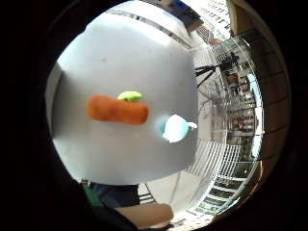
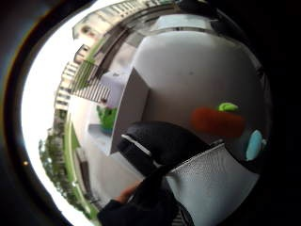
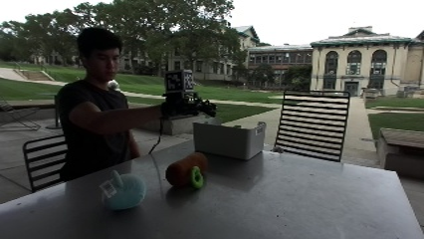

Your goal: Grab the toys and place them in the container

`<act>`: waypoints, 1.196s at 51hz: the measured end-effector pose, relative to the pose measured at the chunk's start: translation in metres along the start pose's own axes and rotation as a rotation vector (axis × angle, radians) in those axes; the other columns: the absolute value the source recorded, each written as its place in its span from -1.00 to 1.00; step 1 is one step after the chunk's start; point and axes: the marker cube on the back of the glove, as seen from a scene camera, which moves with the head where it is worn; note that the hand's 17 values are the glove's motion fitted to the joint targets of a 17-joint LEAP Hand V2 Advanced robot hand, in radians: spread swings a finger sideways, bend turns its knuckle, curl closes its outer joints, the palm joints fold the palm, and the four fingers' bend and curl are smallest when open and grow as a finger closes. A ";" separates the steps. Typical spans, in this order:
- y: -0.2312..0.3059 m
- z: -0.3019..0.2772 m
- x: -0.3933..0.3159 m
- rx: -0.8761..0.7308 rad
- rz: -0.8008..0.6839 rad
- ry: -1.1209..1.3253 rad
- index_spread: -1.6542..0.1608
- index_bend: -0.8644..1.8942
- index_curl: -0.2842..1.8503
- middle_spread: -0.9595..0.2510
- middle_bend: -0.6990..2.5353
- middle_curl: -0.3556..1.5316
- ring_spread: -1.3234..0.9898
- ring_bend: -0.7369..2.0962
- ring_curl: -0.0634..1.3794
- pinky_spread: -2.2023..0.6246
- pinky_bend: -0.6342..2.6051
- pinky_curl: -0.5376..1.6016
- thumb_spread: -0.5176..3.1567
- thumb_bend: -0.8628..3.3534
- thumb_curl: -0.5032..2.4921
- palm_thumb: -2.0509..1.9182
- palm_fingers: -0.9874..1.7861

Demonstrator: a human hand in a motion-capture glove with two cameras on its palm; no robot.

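An orange carrot toy (image 3: 185, 170) with a green top lies on the grey table (image 3: 298, 199), in front of the white container (image 3: 228, 140). A light blue plush toy (image 3: 124, 191) sits nearer the table's front left corner. My gloved right hand (image 3: 192, 107) hovers in the air above the container's left end, well above the toys, with nothing in it. The little finger side palm view looks down on the carrot toy (image 1: 118, 109) and the blue plush toy (image 1: 173, 129) side by side. The thumb side palm view shows the hand (image 2: 160, 141), the container (image 2: 134, 110) and the carrot toy (image 2: 217, 121).
A slatted metal chair (image 3: 311, 124) stands behind the table beside the container. Another chair (image 3: 43, 159) is behind the person at the left. The table's right half (image 3: 344, 189) carries nothing.
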 end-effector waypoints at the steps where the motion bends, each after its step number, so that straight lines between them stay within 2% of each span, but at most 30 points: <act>1: 0.004 0.005 -0.002 -0.011 -0.002 -0.006 0.46 -0.25 -0.49 0.26 -0.23 -0.14 0.02 -0.11 -0.58 0.59 -0.26 -0.32 -0.20 -0.63 -0.50 -0.02 -0.34; 17: 0.020 0.100 0.025 -0.174 0.013 -0.067 0.45 -0.27 -0.47 0.22 -0.18 -0.13 0.02 -0.22 -0.62 0.59 -0.35 -0.31 -0.24 -0.64 -0.51 -0.02 -0.33; 33: 0.028 0.174 0.030 -0.277 0.090 -0.110 0.46 -0.28 -0.49 0.23 -0.04 -0.09 0.00 -0.20 -0.59 0.60 -0.43 -0.30 -0.26 -0.63 -0.51 -0.02 -0.26; 34: 0.030 0.178 0.027 -0.282 0.093 -0.104 0.46 -0.28 -0.49 0.23 -0.01 -0.07 0.00 -0.19 -0.58 0.59 -0.44 -0.30 -0.26 -0.63 -0.51 -0.02 -0.23; 36: 0.035 0.186 0.021 -0.293 0.093 -0.093 0.46 -0.27 -0.50 0.22 0.12 -0.02 -0.02 -0.12 -0.56 0.60 -0.51 -0.33 -0.25 -0.62 -0.51 0.00 -0.06; 42: 0.033 0.197 0.022 -0.271 0.100 -0.059 0.46 -0.25 -0.49 0.25 0.23 0.01 -0.10 0.01 -0.50 0.60 -0.55 -0.38 -0.23 -0.61 -0.50 0.02 0.12; 43: 0.032 0.197 0.023 -0.263 0.105 -0.059 0.46 -0.18 -0.45 0.27 0.25 0.02 -0.14 0.12 -0.42 0.60 -0.55 -0.38 -0.21 -0.57 -0.49 0.08 0.33; 44: 0.032 0.197 0.023 -0.257 0.109 -0.061 0.46 -0.19 -0.48 0.28 0.25 0.01 -0.16 0.13 -0.46 0.60 -0.56 -0.41 -0.20 -0.57 -0.49 0.08 0.34; 48: 0.030 0.200 0.022 -0.223 0.101 -0.075 0.50 -0.02 -0.39 0.30 0.24 0.00 -0.20 0.22 -0.37 0.57 -0.55 -0.42 -0.17 -0.54 -0.47 0.16 0.53; 52: 0.025 0.200 0.024 -0.182 0.100 -0.083 0.55 0.09 -0.32 0.32 0.22 0.00 -0.21 0.29 -0.28 0.50 -0.49 -0.39 -0.15 -0.52 -0.46 0.20 0.61; 53: 0.024 0.200 0.025 -0.171 0.099 -0.086 0.57 0.13 -0.29 0.34 0.17 -0.03 -0.19 0.32 -0.25 0.43 -0.42 -0.35 -0.15 -0.50 -0.45 0.25 0.75; 61: 0.019 0.197 0.029 -0.089 0.100 -0.093 0.68 0.26 -0.21 0.41 0.13 -0.05 -0.15 0.40 -0.19 0.29 -0.29 -0.25 -0.14 -0.49 -0.43 0.31 0.75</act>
